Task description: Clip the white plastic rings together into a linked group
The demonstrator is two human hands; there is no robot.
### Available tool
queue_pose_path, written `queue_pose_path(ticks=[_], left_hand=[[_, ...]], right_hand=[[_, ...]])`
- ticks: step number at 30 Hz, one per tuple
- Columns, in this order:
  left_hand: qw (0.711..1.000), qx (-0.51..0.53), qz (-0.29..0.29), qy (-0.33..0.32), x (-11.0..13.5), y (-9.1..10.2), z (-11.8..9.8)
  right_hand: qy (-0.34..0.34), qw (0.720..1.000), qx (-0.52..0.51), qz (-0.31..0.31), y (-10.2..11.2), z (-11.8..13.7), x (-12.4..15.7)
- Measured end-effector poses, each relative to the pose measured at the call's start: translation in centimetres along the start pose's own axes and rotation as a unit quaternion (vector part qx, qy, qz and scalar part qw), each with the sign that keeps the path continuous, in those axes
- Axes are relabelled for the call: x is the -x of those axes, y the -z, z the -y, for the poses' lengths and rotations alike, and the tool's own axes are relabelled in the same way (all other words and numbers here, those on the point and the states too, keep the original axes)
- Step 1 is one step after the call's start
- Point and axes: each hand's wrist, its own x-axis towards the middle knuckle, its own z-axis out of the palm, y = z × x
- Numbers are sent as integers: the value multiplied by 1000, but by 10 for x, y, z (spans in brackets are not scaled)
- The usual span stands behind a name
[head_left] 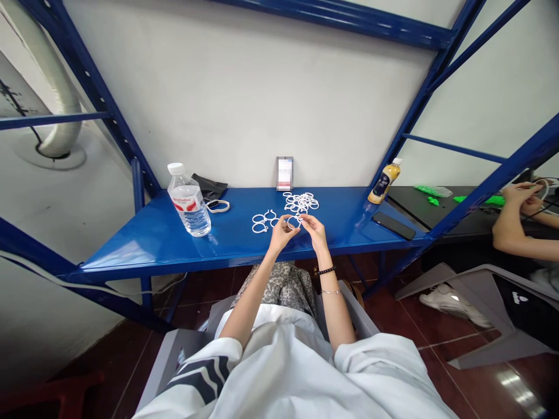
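Observation:
Between my two hands, above the front part of the blue table (157, 250), is a white plastic ring (289, 226). My left hand (283, 234) pinches it from the left, thumb and fingers closed on its rim. On the other side my right hand (315, 234) grips the ring near its upper right, where small details are hidden by the fingers. Just behind my hands lies a pile of similar white rings (301, 202). A few separate white rings (259, 227), some with a small clasp or gap, lie to the left of my left hand.
A water bottle (190, 209), a black pouch (209, 187) and a white band (220, 206) stand or lie at left. An upright screen (285, 174) leans at the wall. At right are a juice bottle (384, 181), a phone (393, 226) and another person's hands (526, 198).

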Motion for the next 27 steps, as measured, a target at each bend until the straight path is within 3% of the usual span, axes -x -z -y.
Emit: queue_pose_path(ticks=[27], left_hand=[[1000,-12,13,-2,-1,1,4]], right_hand=[[12,998,61,-28,1,-9,-1]])
